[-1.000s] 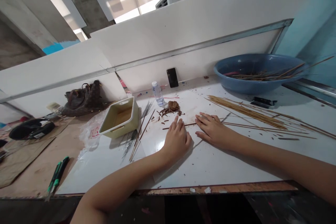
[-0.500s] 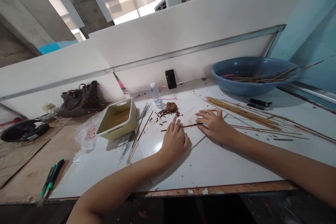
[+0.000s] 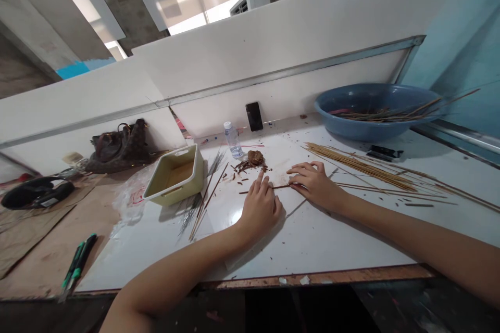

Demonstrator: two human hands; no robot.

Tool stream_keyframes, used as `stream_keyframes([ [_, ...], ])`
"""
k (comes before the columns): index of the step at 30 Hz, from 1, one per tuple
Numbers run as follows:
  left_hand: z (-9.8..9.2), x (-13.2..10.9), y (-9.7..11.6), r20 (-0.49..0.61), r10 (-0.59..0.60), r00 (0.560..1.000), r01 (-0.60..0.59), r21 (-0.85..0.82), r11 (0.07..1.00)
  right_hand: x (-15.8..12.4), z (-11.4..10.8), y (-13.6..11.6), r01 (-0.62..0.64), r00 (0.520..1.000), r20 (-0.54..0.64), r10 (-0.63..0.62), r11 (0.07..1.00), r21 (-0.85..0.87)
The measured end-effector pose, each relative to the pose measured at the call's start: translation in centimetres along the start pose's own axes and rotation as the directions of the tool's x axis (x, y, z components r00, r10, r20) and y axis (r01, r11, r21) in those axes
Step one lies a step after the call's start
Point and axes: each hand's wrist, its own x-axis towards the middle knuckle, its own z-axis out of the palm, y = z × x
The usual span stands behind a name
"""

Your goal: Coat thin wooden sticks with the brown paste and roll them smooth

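A thin stick with a dark brown coating [image 3: 280,187] lies across the white tabletop, passing under my left hand and reaching my right. My left hand [image 3: 261,210] lies palm down on it, fingers stretched and pressed flat. My right hand [image 3: 314,187] has thumb and forefinger closed on the stick, the other fingers loosely extended. Just beyond my hands sits a lump of brown paste [image 3: 255,158], with short brown pieces [image 3: 242,166] scattered around it. To the right lies a bundle of bare tan sticks [image 3: 361,166].
A blue basin [image 3: 363,130] holding sticks stands at the back right. A clear bottle [image 3: 233,141] and a phone [image 3: 254,116] stand behind the paste. On the left are a yellow-green tub [image 3: 167,197], thin sticks [image 3: 209,192], a handbag [image 3: 121,151] and green-black cutters [image 3: 79,260].
My right hand has shifted slightly left, closer to my left hand. My left hand has stayed nearly in place on the stick.
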Motion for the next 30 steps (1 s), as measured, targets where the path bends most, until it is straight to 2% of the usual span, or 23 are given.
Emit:
stream_keyframes([
  [11,0.88,-0.1,-0.28,0.013,-0.021,1.0,0.021,0.024,0.999,0.48,-0.06,0.83,0.043,0.999,0.01,-0.044,0.993,0.108],
  [23,0.94,-0.16,-0.42,0.027,-0.021,0.999,0.02,0.03,0.999,0.15,0.3,0.76,0.036,0.999,-0.014,-0.035,0.996,0.083],
  [30,0.8,-0.12,-0.47,0.085,-0.032,0.996,0.029,0.039,0.999,0.16,0.35,0.52,-0.004,0.999,-0.039,0.007,0.998,0.065],
])
